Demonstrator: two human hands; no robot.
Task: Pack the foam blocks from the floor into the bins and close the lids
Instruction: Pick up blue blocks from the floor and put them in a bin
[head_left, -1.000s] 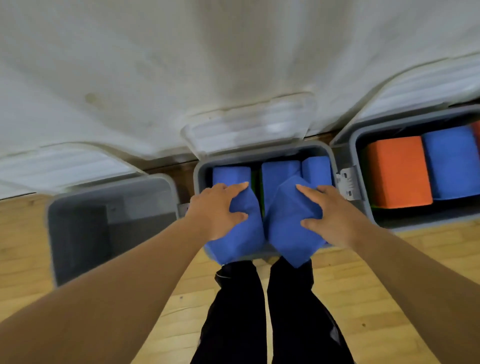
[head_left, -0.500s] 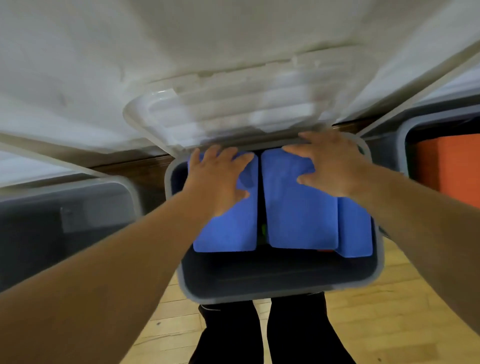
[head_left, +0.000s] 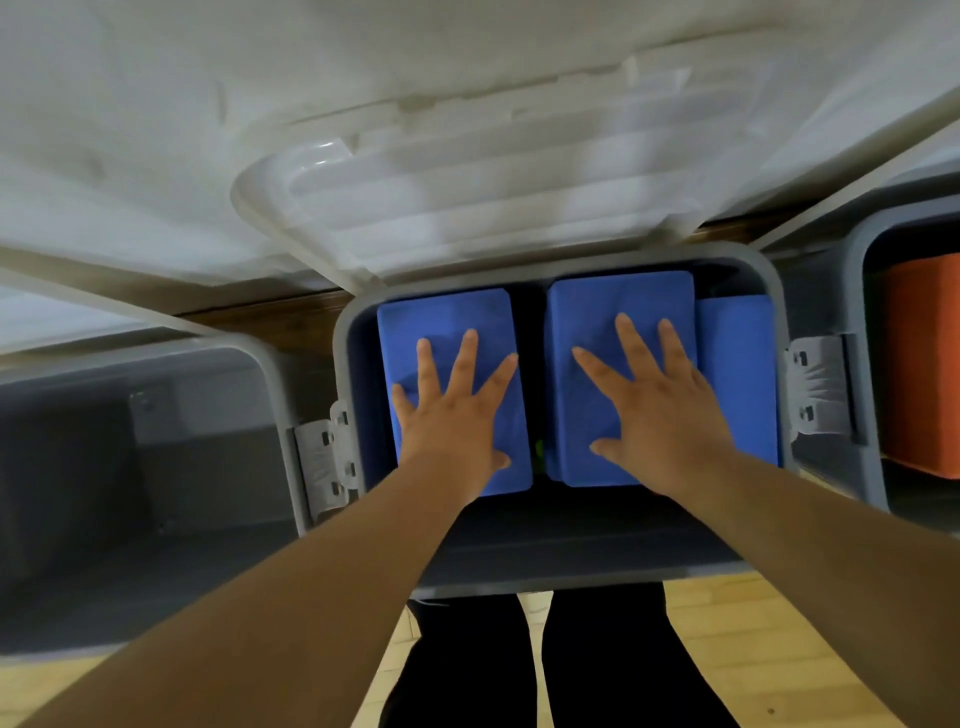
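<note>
While our left hand and right hand, both spread flat, are pressing blue foam blocks into the middle bin, its lid beyond them is standing open.

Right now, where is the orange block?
The orange block is at the far right edge of the head view, inside the right bin, next to the middle bin that holds the blue blocks.

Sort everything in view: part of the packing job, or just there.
Job: left hand, right hand, blue foam blocks, middle bin, open lid, left bin, right bin, orange block.
Just there: wooden floor, white wall, dark trousers.
</note>
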